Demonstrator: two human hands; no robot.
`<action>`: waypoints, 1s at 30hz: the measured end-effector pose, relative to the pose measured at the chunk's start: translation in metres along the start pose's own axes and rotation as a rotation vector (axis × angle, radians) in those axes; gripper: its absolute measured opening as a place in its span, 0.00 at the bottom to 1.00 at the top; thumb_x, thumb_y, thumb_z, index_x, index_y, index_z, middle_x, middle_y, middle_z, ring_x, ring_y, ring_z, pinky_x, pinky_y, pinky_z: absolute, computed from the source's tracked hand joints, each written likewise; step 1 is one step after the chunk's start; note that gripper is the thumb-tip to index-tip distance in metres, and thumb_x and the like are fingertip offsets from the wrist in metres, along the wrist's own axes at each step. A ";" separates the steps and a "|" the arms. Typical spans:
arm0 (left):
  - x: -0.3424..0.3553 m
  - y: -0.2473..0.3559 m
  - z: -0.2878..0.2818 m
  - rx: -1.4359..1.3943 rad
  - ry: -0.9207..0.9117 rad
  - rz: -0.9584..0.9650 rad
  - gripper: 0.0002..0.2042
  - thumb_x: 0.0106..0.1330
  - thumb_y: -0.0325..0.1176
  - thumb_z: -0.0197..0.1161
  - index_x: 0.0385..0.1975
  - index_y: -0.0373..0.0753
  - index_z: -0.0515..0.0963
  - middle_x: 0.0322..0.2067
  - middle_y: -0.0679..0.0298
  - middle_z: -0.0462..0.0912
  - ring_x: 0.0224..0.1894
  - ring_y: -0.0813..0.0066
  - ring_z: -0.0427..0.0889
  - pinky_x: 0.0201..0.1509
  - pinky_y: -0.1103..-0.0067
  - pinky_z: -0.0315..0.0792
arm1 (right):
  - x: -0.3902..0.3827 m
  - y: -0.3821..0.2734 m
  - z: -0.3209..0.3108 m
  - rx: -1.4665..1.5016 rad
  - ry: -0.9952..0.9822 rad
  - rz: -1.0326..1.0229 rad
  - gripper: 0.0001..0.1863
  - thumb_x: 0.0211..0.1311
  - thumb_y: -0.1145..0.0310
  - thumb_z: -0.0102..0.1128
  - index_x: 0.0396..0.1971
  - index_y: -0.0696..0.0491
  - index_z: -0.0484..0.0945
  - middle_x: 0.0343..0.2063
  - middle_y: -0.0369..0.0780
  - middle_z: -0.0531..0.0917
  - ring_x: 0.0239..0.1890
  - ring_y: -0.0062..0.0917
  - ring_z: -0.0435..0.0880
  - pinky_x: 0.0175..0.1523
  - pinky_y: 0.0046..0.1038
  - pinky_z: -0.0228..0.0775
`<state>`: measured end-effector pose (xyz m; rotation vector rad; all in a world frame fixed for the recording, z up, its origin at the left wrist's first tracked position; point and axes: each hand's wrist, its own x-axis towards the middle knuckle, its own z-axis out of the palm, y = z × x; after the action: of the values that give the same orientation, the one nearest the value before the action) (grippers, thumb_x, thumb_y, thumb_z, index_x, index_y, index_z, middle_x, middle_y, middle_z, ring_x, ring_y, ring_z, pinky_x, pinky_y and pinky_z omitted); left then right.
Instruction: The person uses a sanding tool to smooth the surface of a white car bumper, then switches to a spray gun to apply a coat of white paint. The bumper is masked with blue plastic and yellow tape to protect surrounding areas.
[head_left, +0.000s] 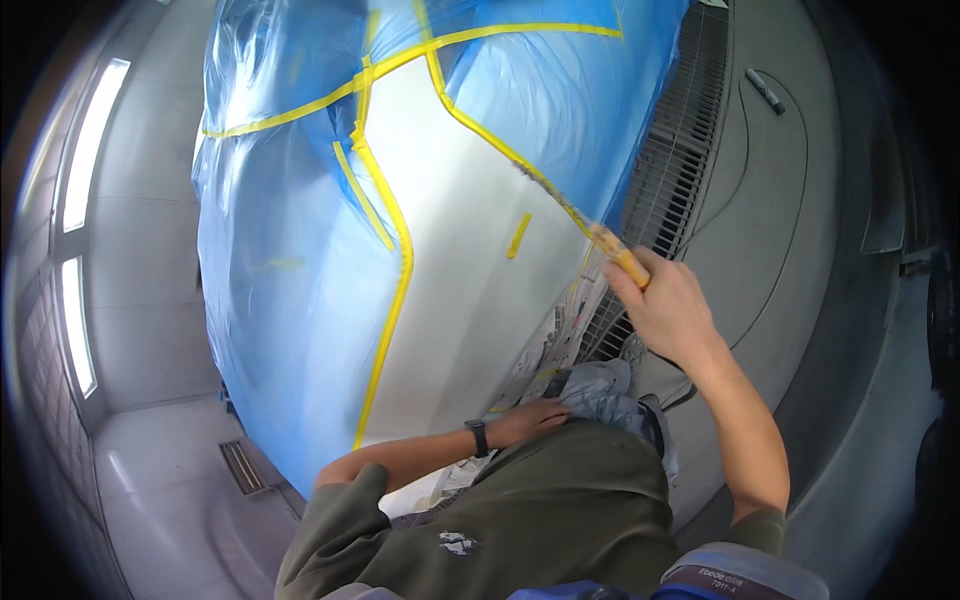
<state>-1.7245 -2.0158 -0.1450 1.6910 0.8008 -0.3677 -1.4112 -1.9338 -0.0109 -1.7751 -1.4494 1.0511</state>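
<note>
In front of me a pale silver-white vehicle body panel is framed by yellow masking tape and blue plastic film. My right hand is closed around the wooden handle of a slim tool. The tool's blurred front end points up and left along the taped right edge; its exact kind is unclear. A short yellow tape strip sticks to the panel. My left hand, below a black wrist strap, lies nearly flat at my waist near the panel's lower edge, holding nothing I can see.
Crumpled printed paper hangs along the panel's lower right edge. A floor grate runs to the right, with a thin cable and a grey-green cylinder beyond it. Bright lamps line the left wall.
</note>
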 end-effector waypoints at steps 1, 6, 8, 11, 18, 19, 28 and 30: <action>-0.006 0.021 -0.018 0.026 -0.051 -0.045 0.21 0.78 0.42 0.59 0.64 0.38 0.77 0.61 0.53 0.81 0.65 0.51 0.76 0.69 0.62 0.69 | -0.002 0.001 -0.003 -0.052 -0.086 -0.029 0.24 0.70 0.47 0.62 0.35 0.57 0.83 0.24 0.53 0.84 0.31 0.54 0.85 0.40 0.48 0.78; -0.047 0.094 -0.185 0.915 1.099 0.250 0.24 0.58 0.28 0.71 0.57 0.39 0.79 0.53 0.53 0.84 0.55 0.49 0.80 0.62 0.58 0.72 | -0.020 0.007 -0.009 -0.059 -0.131 -0.046 0.22 0.72 0.51 0.62 0.33 0.58 0.82 0.23 0.52 0.83 0.31 0.53 0.84 0.39 0.47 0.76; -0.069 0.110 -0.275 1.133 1.419 0.200 0.27 0.64 0.34 0.69 0.63 0.36 0.75 0.57 0.49 0.81 0.59 0.46 0.76 0.67 0.57 0.66 | -0.023 0.009 -0.012 0.019 -0.085 0.042 0.22 0.73 0.52 0.62 0.32 0.59 0.81 0.20 0.52 0.81 0.29 0.53 0.83 0.39 0.47 0.74; -0.076 0.116 -0.341 1.342 1.428 0.012 0.29 0.75 0.47 0.59 0.70 0.35 0.70 0.66 0.50 0.74 0.71 0.50 0.67 0.78 0.55 0.53 | -0.028 0.013 -0.017 -0.027 -0.122 -0.007 0.22 0.73 0.52 0.62 0.31 0.59 0.80 0.18 0.52 0.79 0.28 0.52 0.82 0.38 0.46 0.72; -0.068 0.099 -0.337 1.451 1.239 -0.110 0.26 0.77 0.50 0.56 0.69 0.43 0.74 0.68 0.62 0.76 0.73 0.57 0.67 0.80 0.53 0.49 | -0.042 0.018 -0.024 -0.040 -0.129 0.112 0.22 0.72 0.52 0.63 0.32 0.58 0.80 0.19 0.51 0.80 0.29 0.52 0.82 0.38 0.46 0.72; -0.070 0.097 -0.334 1.487 1.229 -0.105 0.26 0.77 0.50 0.56 0.69 0.43 0.74 0.68 0.62 0.76 0.73 0.57 0.67 0.80 0.53 0.49 | -0.043 0.018 -0.025 -0.050 -0.137 0.121 0.22 0.72 0.52 0.63 0.32 0.58 0.80 0.19 0.51 0.80 0.29 0.52 0.82 0.38 0.46 0.72; -0.071 0.099 -0.312 1.405 1.077 -0.264 0.37 0.77 0.51 0.55 0.78 0.31 0.56 0.79 0.49 0.56 0.82 0.52 0.52 0.83 0.53 0.44 | -0.064 0.020 -0.025 -0.012 -0.128 0.087 0.21 0.71 0.50 0.64 0.32 0.56 0.81 0.20 0.50 0.81 0.30 0.51 0.83 0.38 0.48 0.73; -0.060 0.108 -0.326 1.426 1.116 -0.044 0.38 0.77 0.50 0.54 0.78 0.30 0.55 0.78 0.46 0.56 0.81 0.50 0.52 0.83 0.55 0.45 | -0.069 0.020 -0.021 -0.009 -0.110 0.036 0.21 0.70 0.49 0.64 0.33 0.56 0.82 0.21 0.50 0.82 0.30 0.50 0.83 0.38 0.48 0.74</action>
<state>-1.7501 -1.7367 0.0626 3.3208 1.5513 0.1154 -1.3889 -2.0048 -0.0037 -1.7802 -1.4951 1.1784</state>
